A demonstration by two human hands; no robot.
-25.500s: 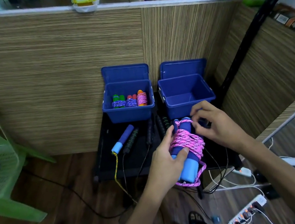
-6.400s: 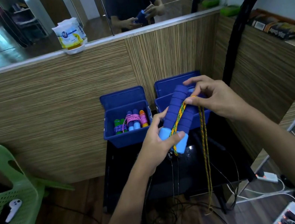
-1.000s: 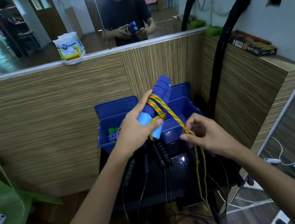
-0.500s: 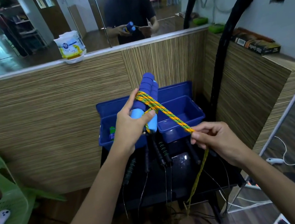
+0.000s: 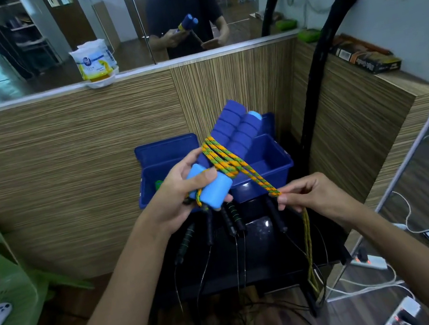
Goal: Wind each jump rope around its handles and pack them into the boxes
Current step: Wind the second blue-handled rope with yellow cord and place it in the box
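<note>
- Low black bench (image 5: 264, 256), glossy top, pushed up against the wood-grain wall.
- Two blue boxes (image 5: 267, 178) sit side by side at its back edge, lids open.
- Black jump rope handles (image 5: 232, 219) with green bands lie in a row just in front of the boxes.
- Their thin black cords (image 5: 205, 264) trail off the front edge toward the floor.

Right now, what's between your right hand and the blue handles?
In the head view, a taut stretch of orange-green rope runs from the handles down to the right hand, crossing over the blue box.
</note>
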